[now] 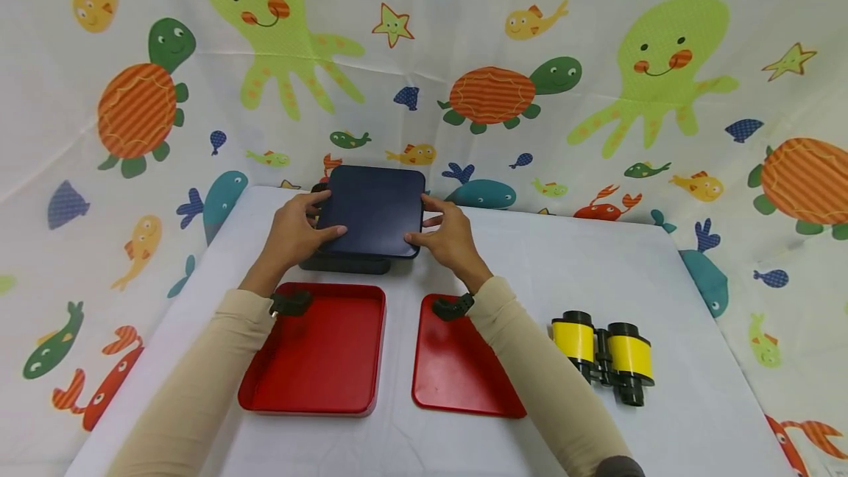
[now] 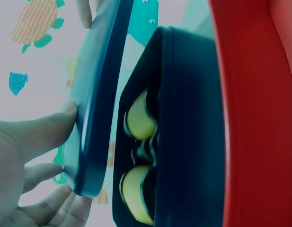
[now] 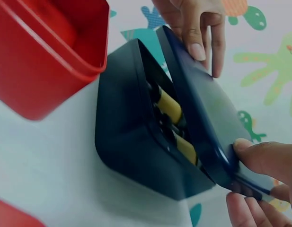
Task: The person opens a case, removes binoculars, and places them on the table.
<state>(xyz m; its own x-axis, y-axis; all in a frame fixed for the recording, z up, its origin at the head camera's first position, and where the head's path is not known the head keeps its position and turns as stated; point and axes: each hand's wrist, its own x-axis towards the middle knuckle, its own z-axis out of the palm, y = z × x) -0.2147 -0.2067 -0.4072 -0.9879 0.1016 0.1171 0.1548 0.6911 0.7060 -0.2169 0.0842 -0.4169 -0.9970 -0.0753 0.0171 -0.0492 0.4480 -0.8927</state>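
Both hands hold a dark blue lid [image 1: 374,212] by its opposite sides, tilted close over a dark blue box [image 1: 344,265]. My left hand [image 1: 291,230] pinches the lid's left edge, thumb on top. On the right edge, my right hand [image 1: 453,238] grips with its thumb over the top and fingers beneath. Inside the box lie yellow and black binoculars [image 2: 140,191], seen through the gap under the lid in both wrist views. The lid hides most of the box from the head view.
Nearer me on the white table [image 1: 669,278] stands an open red box [image 1: 318,359]. A flat red lid [image 1: 457,374] lies to its right, partly under my right forearm. Another yellow and black pair of binoculars [image 1: 629,355] rests further right. A sea-animal curtain [image 1: 411,57] hangs behind.
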